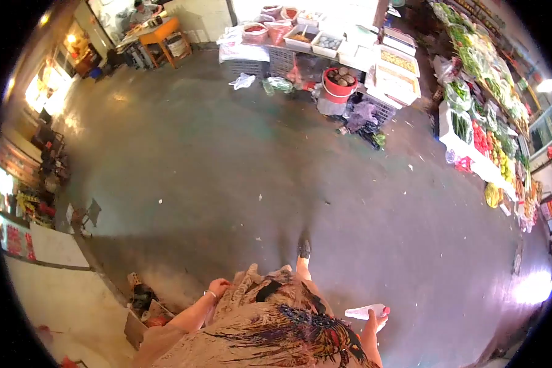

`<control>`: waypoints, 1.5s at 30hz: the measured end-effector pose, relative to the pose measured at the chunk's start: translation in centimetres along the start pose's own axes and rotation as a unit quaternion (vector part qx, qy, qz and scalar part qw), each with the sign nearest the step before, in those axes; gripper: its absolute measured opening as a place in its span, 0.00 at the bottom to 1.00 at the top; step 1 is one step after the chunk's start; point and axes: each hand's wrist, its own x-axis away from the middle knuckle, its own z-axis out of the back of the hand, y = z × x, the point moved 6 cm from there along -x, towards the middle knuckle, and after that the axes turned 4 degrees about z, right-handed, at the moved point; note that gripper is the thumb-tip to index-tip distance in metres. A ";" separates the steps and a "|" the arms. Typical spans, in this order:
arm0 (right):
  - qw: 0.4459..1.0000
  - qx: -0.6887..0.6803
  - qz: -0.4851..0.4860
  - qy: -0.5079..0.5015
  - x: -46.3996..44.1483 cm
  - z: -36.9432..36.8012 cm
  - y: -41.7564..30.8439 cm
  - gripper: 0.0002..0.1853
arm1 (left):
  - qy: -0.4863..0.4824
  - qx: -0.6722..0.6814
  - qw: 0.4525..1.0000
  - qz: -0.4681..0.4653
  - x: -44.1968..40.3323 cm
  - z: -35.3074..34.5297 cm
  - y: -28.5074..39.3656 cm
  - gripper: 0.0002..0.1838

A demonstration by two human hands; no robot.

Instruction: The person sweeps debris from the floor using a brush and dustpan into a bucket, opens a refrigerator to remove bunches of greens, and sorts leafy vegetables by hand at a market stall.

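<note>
My right hand [377,320] is closed around a clear plastic bottle [360,312] with a red cap, out to the right of my body. The bottle lies sideways, its cap end at my fingers. My left hand [219,286] hangs beside the patterned brown clothing [251,331] I wear, its fingers curled in and nothing visible in them. A bracelet [211,294] circles the left wrist. Below me, one foot in a dark shoe [304,248] is forward on the grey floor [227,184].
Ahead, a stall holds trays [325,44] of goods and a red bucket [339,84] of round brown items. Dark bags [365,119] lie beside it. Vegetable racks [478,129] line the right. An orange table [159,35] stands far left; a pale counter [67,294] is near left.
</note>
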 end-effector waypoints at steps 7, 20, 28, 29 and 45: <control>0.985 -0.122 0.061 -0.108 -8.6 -11.3 -9.7 0.39 | -0.026 0.214 0.957 0.192 0.3 0.2 4.2 0.10; 0.927 -0.137 0.170 -0.305 -16.1 -36.4 -31.6 0.36 | 0.096 0.251 0.950 0.161 -0.6 1.5 9.1 0.09; 0.953 -0.047 0.137 -0.266 -13.4 -46.2 -41.8 0.41 | 0.054 0.391 0.874 0.285 -9.8 3.2 3.6 0.07; 0.954 -0.049 0.136 -0.261 -13.0 -46.6 -42.8 0.41 | 0.052 0.387 0.876 0.282 -11.6 4.5 4.0 0.07; 0.990 -0.037 -0.010 -0.138 -16.7 -52.7 -43.1 0.41 | 0.050 0.345 0.928 0.129 -34.7 26.7 27.0 0.08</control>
